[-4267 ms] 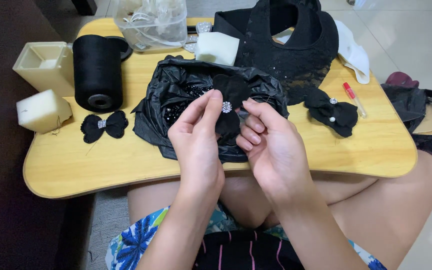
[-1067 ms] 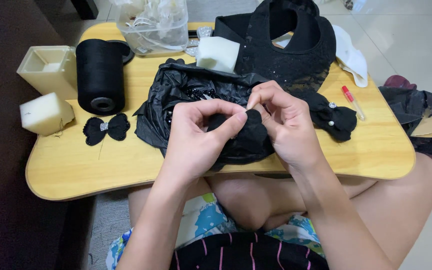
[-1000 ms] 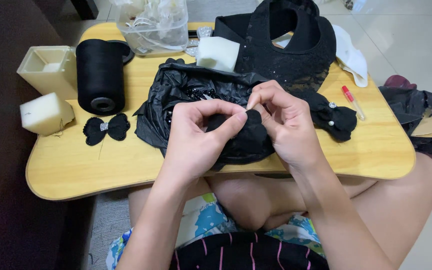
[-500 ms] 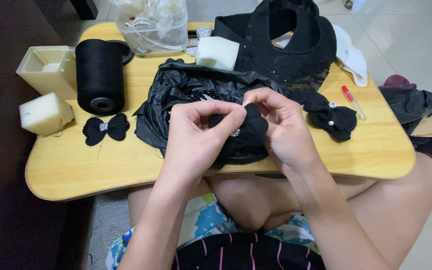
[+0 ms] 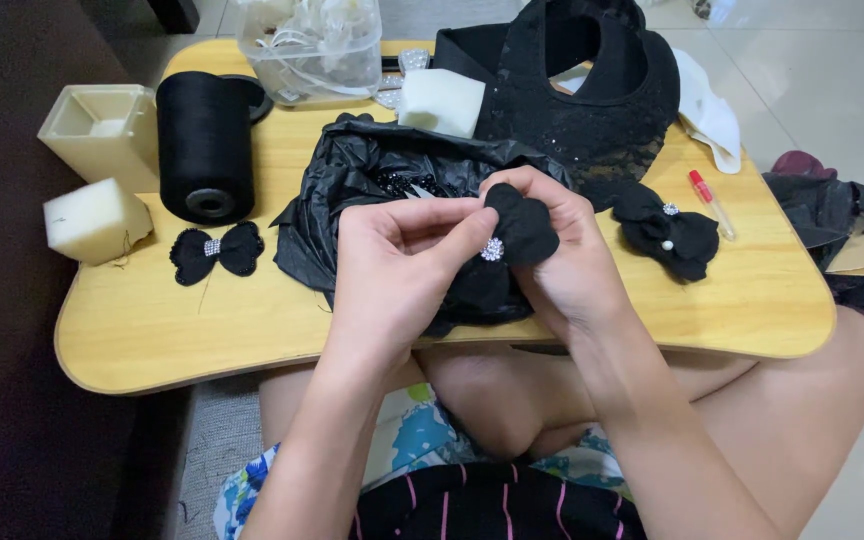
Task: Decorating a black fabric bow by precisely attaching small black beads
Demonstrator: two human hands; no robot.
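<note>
head view: left hand [image 5: 392, 265] and right hand [image 5: 562, 265] both pinch one black fabric bow [image 5: 520, 228]; rhinestone button [image 5: 492, 249] sits between fingertips, black plastic bag [image 5: 362, 185] behind.

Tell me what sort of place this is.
Probably a home craft corner: a small wooden lap table over crossed legs on a tiled floor, holding a black thread spool and finished black fabric bows.

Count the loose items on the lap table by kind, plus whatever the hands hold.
Black bows: 3 (held by left hand and right hand, left, right)
Foam blocks: 2
Thread spool: 1
Black bag: 1
Clear tub: 1
Square cup: 1
Red-capped tube: 1
Total: 10
</note>
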